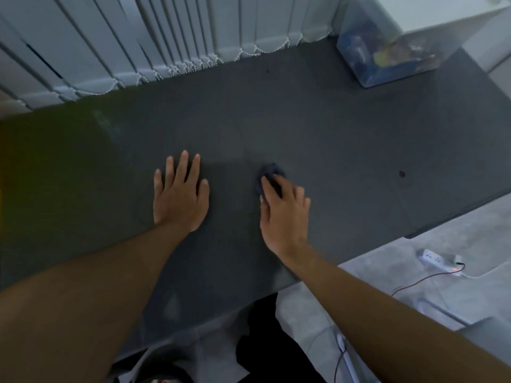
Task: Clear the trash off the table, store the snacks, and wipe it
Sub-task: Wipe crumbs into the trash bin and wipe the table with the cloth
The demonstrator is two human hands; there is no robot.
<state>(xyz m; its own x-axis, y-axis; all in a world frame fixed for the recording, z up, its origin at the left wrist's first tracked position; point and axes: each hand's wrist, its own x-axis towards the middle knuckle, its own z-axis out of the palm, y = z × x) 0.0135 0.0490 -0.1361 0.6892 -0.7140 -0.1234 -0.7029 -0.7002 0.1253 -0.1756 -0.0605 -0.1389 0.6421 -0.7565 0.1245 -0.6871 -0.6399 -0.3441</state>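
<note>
A dark grey table (304, 120) fills most of the view. My left hand (179, 194) lies flat on it with fingers straight and spread, holding nothing. To its right, my right hand (284, 214) grips a small dark blue cloth (269, 175) bunched under its curled fingers, pressed against the tabletop near the middle. A small dark spot (402, 174) marks the table surface to the right of the cloth. A clear plastic bin (387, 51) holding colourful packets stands at the table's far right corner.
White vertical blinds (138, 37) run along the table's far edge. A white cabinet (456, 15) stands behind the bin. On the floor at the right lie a white power strip (439, 261) and dark cables (414, 283).
</note>
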